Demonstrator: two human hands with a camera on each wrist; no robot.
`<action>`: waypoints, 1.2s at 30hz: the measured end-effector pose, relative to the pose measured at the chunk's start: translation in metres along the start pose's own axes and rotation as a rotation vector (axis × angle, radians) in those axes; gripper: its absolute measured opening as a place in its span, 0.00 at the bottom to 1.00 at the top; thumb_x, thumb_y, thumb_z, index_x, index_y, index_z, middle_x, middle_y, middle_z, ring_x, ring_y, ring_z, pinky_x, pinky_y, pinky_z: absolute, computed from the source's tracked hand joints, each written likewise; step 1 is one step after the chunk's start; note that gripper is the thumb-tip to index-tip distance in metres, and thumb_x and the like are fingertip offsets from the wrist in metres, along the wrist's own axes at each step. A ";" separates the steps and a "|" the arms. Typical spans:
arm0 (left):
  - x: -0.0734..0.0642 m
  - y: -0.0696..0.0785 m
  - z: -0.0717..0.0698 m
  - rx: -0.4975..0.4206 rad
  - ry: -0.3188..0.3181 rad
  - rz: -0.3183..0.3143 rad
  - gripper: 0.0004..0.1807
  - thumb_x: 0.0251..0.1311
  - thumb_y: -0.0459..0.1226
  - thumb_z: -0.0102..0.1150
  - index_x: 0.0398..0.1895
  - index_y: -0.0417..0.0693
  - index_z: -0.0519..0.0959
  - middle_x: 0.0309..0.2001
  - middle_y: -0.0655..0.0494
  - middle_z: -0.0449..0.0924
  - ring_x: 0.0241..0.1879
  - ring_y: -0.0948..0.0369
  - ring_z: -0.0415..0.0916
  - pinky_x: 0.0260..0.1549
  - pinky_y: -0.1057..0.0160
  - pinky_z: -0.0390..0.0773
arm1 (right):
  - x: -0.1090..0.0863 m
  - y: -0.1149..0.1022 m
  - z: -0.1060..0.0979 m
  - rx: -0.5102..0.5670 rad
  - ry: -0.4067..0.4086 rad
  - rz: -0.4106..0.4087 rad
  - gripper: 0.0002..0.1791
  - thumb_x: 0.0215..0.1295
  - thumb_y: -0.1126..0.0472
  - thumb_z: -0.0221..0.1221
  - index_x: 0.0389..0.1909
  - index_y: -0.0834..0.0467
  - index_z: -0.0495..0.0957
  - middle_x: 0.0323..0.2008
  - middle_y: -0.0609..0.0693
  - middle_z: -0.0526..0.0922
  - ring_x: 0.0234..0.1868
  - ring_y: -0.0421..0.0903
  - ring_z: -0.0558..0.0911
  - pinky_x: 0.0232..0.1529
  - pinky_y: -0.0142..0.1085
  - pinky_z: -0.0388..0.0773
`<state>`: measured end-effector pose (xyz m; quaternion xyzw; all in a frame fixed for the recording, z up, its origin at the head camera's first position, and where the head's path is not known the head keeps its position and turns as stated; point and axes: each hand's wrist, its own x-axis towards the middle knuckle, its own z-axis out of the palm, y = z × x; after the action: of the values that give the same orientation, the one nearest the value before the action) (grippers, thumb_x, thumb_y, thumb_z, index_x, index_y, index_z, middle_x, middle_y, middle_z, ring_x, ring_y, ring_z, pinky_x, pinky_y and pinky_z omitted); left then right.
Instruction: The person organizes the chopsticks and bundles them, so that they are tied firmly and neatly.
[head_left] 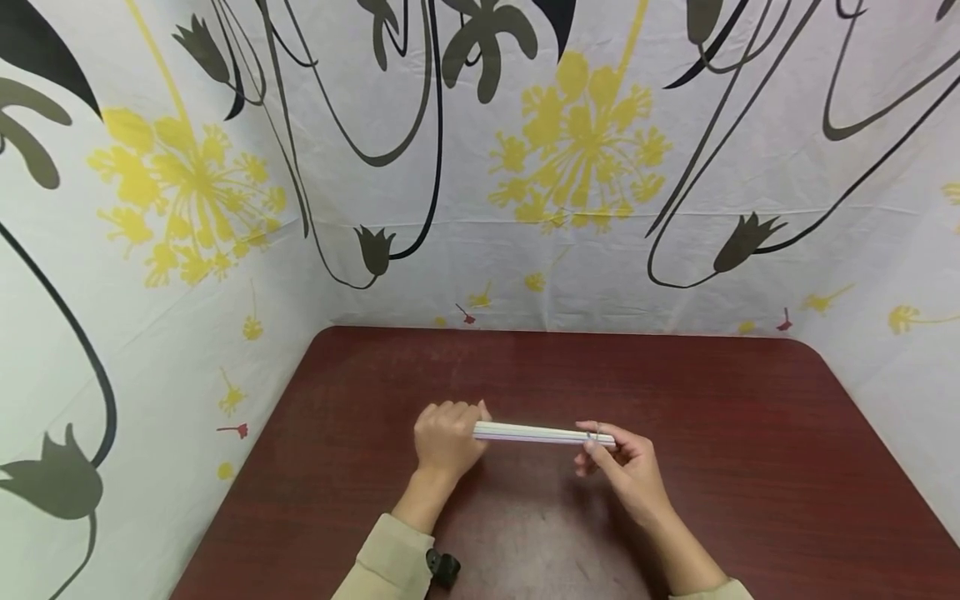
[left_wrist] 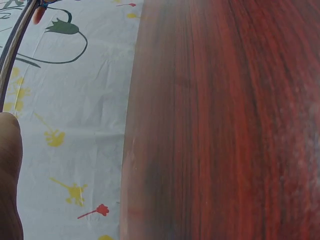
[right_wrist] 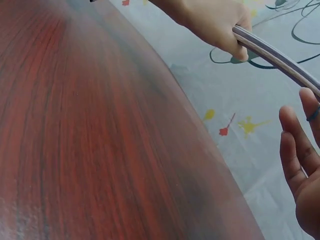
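A bundle of slim, pale, straight sticks (head_left: 528, 432) is held roughly level above the table; their exact kind is unclear. My left hand (head_left: 447, 435) grips the bundle's left end in a fist, which hides that end. At the right end, my right hand (head_left: 626, 467) pinches the sticks between thumb and fingers. A thin dark band (right_wrist: 313, 115) loops on a finger of the right hand in the right wrist view, close to the sticks. In the left wrist view only a bit of the left hand (left_wrist: 9, 175) and part of the bundle appear at the edge.
Beneath both hands spreads a dark red wood-grain table (head_left: 360, 375) with rounded far corners. A white cloth (head_left: 480, 283) printed with flowers hangs behind and beside it. A small black device (head_left: 444, 568) sits at the left sleeve cuff.
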<state>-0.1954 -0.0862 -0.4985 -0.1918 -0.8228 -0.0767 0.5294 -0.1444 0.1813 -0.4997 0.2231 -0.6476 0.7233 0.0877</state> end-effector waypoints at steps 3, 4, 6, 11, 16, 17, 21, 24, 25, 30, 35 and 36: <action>0.000 0.001 0.000 -0.014 -0.010 -0.005 0.22 0.59 0.39 0.51 0.06 0.53 0.64 0.07 0.62 0.63 0.08 0.62 0.56 0.10 0.65 0.56 | 0.001 -0.001 0.001 0.033 -0.031 -0.009 0.09 0.66 0.81 0.53 0.45 0.78 0.76 0.27 0.50 0.85 0.23 0.42 0.85 0.24 0.38 0.83; -0.001 0.001 0.000 -0.020 -0.014 -0.006 0.22 0.57 0.38 0.53 0.06 0.53 0.64 0.07 0.62 0.63 0.08 0.62 0.56 0.10 0.65 0.56 | 0.001 -0.002 0.001 0.050 -0.042 -0.007 0.08 0.65 0.82 0.53 0.43 0.77 0.76 0.27 0.50 0.85 0.24 0.41 0.85 0.24 0.38 0.83; -0.001 0.002 0.000 -0.035 -0.023 -0.007 0.20 0.53 0.38 0.56 0.06 0.54 0.65 0.07 0.63 0.63 0.08 0.62 0.56 0.11 0.66 0.56 | 0.001 -0.002 0.002 0.090 -0.063 0.001 0.07 0.65 0.82 0.53 0.41 0.75 0.73 0.27 0.48 0.83 0.25 0.41 0.85 0.25 0.38 0.83; 0.000 -0.001 -0.001 -0.037 -0.026 -0.019 0.19 0.52 0.38 0.56 0.06 0.54 0.66 0.07 0.63 0.64 0.08 0.63 0.56 0.12 0.67 0.55 | -0.002 0.003 0.007 0.283 -0.051 0.020 0.13 0.63 0.83 0.52 0.46 0.70 0.70 0.32 0.49 0.85 0.29 0.42 0.86 0.28 0.37 0.84; 0.001 -0.008 -0.003 0.002 -0.003 -0.046 0.20 0.54 0.39 0.53 0.06 0.53 0.64 0.07 0.62 0.62 0.08 0.62 0.55 0.10 0.66 0.55 | -0.007 0.009 0.005 0.509 0.048 0.023 0.21 0.63 0.85 0.51 0.52 0.65 0.76 0.39 0.52 0.87 0.33 0.43 0.88 0.34 0.34 0.84; 0.001 -0.009 -0.003 0.006 -0.003 -0.044 0.20 0.55 0.39 0.53 0.06 0.53 0.64 0.07 0.62 0.61 0.08 0.62 0.55 0.10 0.65 0.55 | -0.008 0.010 0.005 0.521 0.064 0.024 0.21 0.63 0.85 0.51 0.51 0.64 0.77 0.39 0.51 0.88 0.33 0.42 0.87 0.34 0.33 0.84; 0.001 -0.010 -0.002 0.014 -0.011 -0.027 0.20 0.53 0.38 0.55 0.06 0.53 0.63 0.07 0.62 0.60 0.08 0.62 0.54 0.10 0.66 0.54 | -0.009 0.009 0.005 0.477 0.083 0.018 0.19 0.64 0.84 0.50 0.50 0.66 0.78 0.38 0.51 0.86 0.32 0.43 0.86 0.33 0.33 0.84; 0.000 -0.010 -0.002 0.017 -0.007 -0.021 0.19 0.50 0.38 0.57 0.06 0.53 0.63 0.07 0.62 0.60 0.08 0.62 0.54 0.10 0.66 0.54 | -0.007 0.006 0.006 0.416 0.066 0.000 0.18 0.66 0.83 0.48 0.52 0.69 0.75 0.37 0.51 0.84 0.30 0.44 0.86 0.32 0.33 0.83; -0.001 -0.010 -0.002 0.018 -0.004 -0.020 0.19 0.50 0.38 0.58 0.06 0.53 0.64 0.07 0.62 0.60 0.08 0.62 0.55 0.10 0.66 0.54 | -0.007 0.005 0.006 0.398 0.059 -0.010 0.18 0.66 0.83 0.47 0.53 0.69 0.75 0.38 0.51 0.83 0.30 0.45 0.86 0.32 0.34 0.83; -0.001 -0.009 -0.002 0.024 -0.001 -0.007 0.19 0.51 0.38 0.58 0.07 0.52 0.64 0.07 0.61 0.61 0.08 0.62 0.56 0.10 0.65 0.55 | -0.003 -0.002 0.007 0.332 0.035 -0.087 0.16 0.63 0.86 0.48 0.50 0.74 0.72 0.42 0.52 0.83 0.35 0.44 0.87 0.35 0.35 0.84; -0.003 -0.009 -0.002 0.029 -0.002 -0.006 0.22 0.57 0.38 0.53 0.06 0.52 0.63 0.07 0.61 0.61 0.08 0.62 0.54 0.10 0.65 0.54 | 0.001 -0.005 0.005 0.182 0.023 -0.113 0.09 0.60 0.86 0.55 0.41 0.78 0.73 0.41 0.50 0.83 0.37 0.42 0.85 0.37 0.33 0.83; -0.003 -0.009 -0.002 0.029 -0.002 -0.006 0.23 0.60 0.39 0.52 0.06 0.52 0.63 0.07 0.61 0.61 0.08 0.62 0.53 0.10 0.66 0.54 | 0.002 -0.006 0.004 0.132 0.021 -0.108 0.09 0.59 0.85 0.57 0.40 0.77 0.74 0.41 0.49 0.83 0.37 0.40 0.85 0.37 0.32 0.83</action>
<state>-0.1961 -0.0962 -0.4994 -0.1818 -0.8248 -0.0662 0.5313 -0.1428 0.1784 -0.4935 0.2557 -0.5846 0.7608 0.1185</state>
